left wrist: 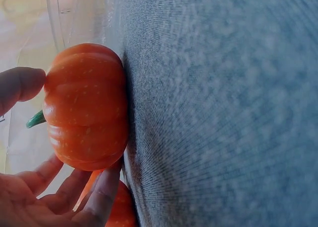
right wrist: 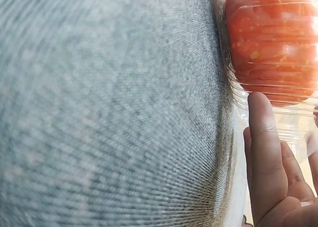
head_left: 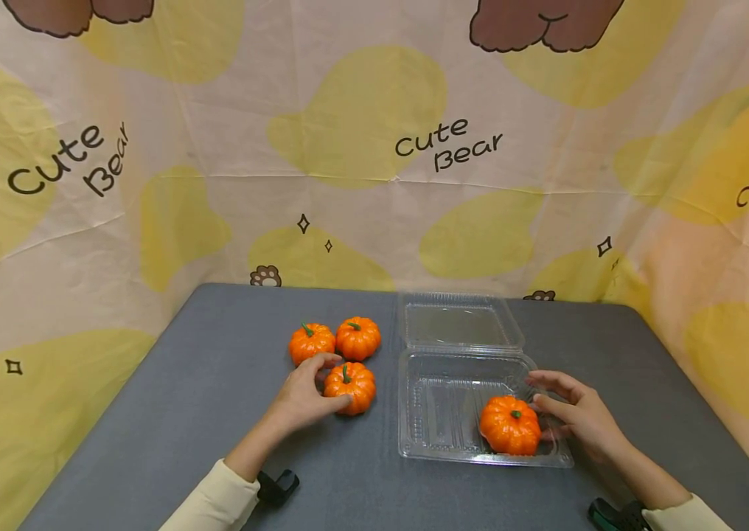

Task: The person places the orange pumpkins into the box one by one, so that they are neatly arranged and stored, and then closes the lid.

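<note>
My left hand curls round the side of a small orange pumpkin with a green stem. The left wrist view shows the thumb at the top of this pumpkin and the fingers along its lower side, its base at the grey cloth. Another pumpkin sits in the front right part of a clear plastic clamshell box. At the box's right side is my right hand. Its fairly straight fingers touch the clear wall beside that pumpkin in the right wrist view.
Two more pumpkins, one on the left and one on the right, stand just behind the left hand. The box's lid lies folded back on the grey table. A printed cloth hangs behind and at the sides.
</note>
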Demonstrator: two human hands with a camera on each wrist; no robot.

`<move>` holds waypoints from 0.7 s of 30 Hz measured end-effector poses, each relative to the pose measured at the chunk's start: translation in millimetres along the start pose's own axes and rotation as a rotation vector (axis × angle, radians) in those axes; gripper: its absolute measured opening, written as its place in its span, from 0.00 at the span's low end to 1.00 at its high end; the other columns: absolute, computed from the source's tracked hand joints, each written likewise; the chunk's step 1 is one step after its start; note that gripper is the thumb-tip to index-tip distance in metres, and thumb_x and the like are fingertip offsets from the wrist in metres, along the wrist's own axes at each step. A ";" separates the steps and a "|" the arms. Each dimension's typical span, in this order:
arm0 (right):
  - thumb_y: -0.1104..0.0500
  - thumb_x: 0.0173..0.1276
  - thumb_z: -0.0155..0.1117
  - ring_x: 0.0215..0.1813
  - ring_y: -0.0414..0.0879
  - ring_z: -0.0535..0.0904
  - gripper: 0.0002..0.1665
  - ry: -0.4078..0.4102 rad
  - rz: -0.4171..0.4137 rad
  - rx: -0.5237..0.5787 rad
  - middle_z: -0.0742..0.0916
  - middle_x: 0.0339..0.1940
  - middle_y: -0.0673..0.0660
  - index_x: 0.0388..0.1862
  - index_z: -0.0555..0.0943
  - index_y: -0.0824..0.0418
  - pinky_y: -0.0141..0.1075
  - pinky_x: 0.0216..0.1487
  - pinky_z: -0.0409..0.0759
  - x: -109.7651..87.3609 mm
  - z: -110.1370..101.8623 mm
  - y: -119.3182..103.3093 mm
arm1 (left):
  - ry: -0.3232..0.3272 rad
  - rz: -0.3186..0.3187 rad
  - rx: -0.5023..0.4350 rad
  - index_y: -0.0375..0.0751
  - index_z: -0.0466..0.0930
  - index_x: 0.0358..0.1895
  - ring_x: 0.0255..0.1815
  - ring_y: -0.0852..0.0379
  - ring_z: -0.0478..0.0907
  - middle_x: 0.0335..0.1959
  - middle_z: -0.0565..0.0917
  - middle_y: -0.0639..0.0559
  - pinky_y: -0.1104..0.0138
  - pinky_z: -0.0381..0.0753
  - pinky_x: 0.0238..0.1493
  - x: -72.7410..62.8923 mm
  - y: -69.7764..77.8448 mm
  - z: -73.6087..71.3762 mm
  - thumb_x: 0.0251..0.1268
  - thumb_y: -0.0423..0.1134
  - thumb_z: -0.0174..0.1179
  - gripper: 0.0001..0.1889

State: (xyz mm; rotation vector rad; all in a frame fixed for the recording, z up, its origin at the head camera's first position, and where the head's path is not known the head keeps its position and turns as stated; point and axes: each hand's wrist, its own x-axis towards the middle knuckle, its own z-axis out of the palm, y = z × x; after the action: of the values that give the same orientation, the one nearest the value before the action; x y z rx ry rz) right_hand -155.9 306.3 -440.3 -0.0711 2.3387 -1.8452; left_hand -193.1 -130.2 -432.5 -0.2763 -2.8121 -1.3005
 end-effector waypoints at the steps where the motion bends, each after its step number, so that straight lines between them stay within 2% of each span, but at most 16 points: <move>1: 0.59 0.70 0.60 0.40 0.40 0.85 0.30 -0.001 -0.001 0.001 0.83 0.49 0.34 0.67 0.66 0.68 0.49 0.31 0.85 0.0 0.0 0.1 | 0.003 -0.001 0.003 0.45 0.78 0.54 0.46 0.55 0.78 0.53 0.81 0.51 0.60 0.77 0.49 -0.2 0.4 -0.1 0.42 0.43 0.74 0.29; 5: 0.59 0.70 0.60 0.40 0.40 0.85 0.30 -0.005 -0.004 0.004 0.83 0.49 0.34 0.67 0.65 0.69 0.49 0.31 0.85 0.0 0.0 0.5 | 0.007 -0.004 0.006 0.47 0.79 0.51 0.45 0.56 0.79 0.51 0.82 0.53 0.61 0.78 0.48 -0.4 0.0 0.6 0.42 0.42 0.74 0.27; 11: 0.59 0.70 0.60 0.41 0.40 0.85 0.30 -0.005 -0.005 0.003 0.83 0.49 0.34 0.67 0.65 0.69 0.49 0.31 0.85 0.0 0.0 0.2 | 0.003 0.002 -0.035 0.45 0.79 0.50 0.47 0.52 0.81 0.52 0.81 0.49 0.55 0.80 0.50 -0.7 -1.0 1.8 0.42 0.41 0.74 0.26; 21: 0.59 0.70 0.60 0.41 0.40 0.85 0.30 -0.001 -0.002 0.002 0.83 0.49 0.34 0.67 0.66 0.69 0.49 0.31 0.85 -0.6 0.0 0.0 | -0.020 -0.014 -0.145 0.41 0.79 0.51 0.47 0.49 0.82 0.52 0.81 0.47 0.64 0.84 0.43 0.7 -4.3 2.0 0.43 0.37 0.76 0.27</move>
State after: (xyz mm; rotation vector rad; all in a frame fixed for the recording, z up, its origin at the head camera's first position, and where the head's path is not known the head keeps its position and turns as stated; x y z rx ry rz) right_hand -155.3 306.4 -440.2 -0.0738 2.3366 -1.8483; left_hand -194.4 -131.3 -436.9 -0.2765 -2.7445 -1.5162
